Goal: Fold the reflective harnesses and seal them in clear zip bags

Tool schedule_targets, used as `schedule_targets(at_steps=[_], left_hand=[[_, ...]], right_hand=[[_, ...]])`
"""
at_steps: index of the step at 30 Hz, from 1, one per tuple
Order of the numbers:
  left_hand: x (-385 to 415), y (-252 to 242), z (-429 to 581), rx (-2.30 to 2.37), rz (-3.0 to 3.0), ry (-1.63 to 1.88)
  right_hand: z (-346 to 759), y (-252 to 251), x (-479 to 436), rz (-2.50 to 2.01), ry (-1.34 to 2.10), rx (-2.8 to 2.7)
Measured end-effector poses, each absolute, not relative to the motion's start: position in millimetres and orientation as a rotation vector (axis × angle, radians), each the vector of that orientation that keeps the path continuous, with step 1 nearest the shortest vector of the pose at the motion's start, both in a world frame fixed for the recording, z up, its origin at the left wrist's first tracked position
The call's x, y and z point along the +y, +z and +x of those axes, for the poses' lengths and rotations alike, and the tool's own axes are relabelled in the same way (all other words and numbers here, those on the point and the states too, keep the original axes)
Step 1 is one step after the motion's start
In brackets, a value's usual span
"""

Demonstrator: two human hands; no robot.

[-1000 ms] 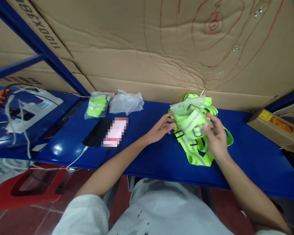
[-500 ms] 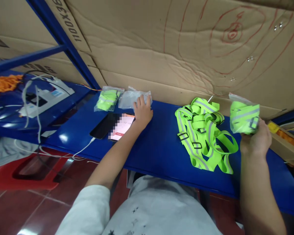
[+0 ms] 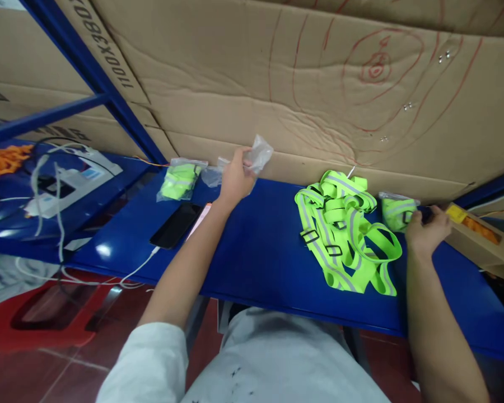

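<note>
My left hand (image 3: 236,178) is closed around a clear plastic bag (image 3: 260,154), lifted a little above the blue table. Another clear bag (image 3: 212,177) lies just left of that hand, partly hidden. Further left is a clear packet of folded neon-green strap (image 3: 178,182). My right hand (image 3: 429,230) has its thumb and fingers apart beside a second packet of green strap (image 3: 397,212) at the back right; the fingertips are close to its right side. Between my hands lies a loose pile of neon-green reflective straps (image 3: 348,235) with black buckles.
A black phone (image 3: 176,225) with a white cable lies left of a lit phone (image 3: 200,218), which my left forearm partly covers. A cardboard box (image 3: 481,238) with orange contents stands right. A power strip (image 3: 73,187) and orange material (image 3: 4,162) are far left. Cardboard (image 3: 218,73) walls the back.
My left hand has picked up a clear bag from the table. My right hand has lowered the green strap packet onto the table at the back right and let it go.
</note>
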State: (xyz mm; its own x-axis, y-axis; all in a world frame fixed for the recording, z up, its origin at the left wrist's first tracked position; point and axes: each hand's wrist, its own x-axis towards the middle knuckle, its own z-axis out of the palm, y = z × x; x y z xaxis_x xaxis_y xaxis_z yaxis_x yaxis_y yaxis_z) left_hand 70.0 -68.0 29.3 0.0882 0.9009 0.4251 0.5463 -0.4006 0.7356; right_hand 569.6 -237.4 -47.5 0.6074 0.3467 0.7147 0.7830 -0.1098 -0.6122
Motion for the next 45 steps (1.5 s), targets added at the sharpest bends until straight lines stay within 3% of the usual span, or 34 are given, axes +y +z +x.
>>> schedule_targets(at_steps=[4,8,11,17,19,24,28,32,35,37,41,45], left_hand=[[-101.6,33.6,81.8,0.814,1.576,1.423],[-126.9,25.6,92.2,0.62,1.262,1.167],[-127.7,8.6,91.5,0.686,1.197,1.092],[-115.9,-11.9,70.8,1.202,1.878,1.637],[-116.8,-14.1,69.4,1.333,2.215,1.464],[-122.0,-27.3,78.9,1.624,2.568,0.562],[-134.6,-25.0,85.1,1.61,2.562,0.492],[-164.1,-9.9,108.4,1.067,2.784,0.52],[-184.6,-7.3,137.4,0.424,2.863,0.357],[-189.7,-8.8,153.3,0.295,2.822,0.238],[-183.2,0.8,158.3,0.349,2.681,0.285],[-182.6,39.3,142.3,0.422,2.483,0.83]], right_hand=[[485.7,-8.7,-249.3,-1.572,-0.549,-1.249],[382.2,9.4,-253.1,-1.414,-0.055,-1.728],[343.4,-1.0,-247.1,-1.421,0.122,-1.888],[348.9,-38.6,-241.4,-1.634,0.017,-2.118],[351.7,-44.5,-242.7,-1.684,-0.007,-2.175],[357.9,-29.4,-245.6,-1.619,0.03,-2.198],[393.4,-0.7,-250.5,-1.607,-0.088,-2.152],[442.6,8.9,-259.8,-1.772,-0.358,-2.21],[459.9,3.6,-266.6,-1.849,-0.403,-2.296],[457.6,2.7,-271.1,-1.818,-0.396,-2.296],[434.1,17.8,-286.1,-1.576,-0.023,-2.257],[408.7,35.6,-301.5,-1.288,0.718,-2.167]])
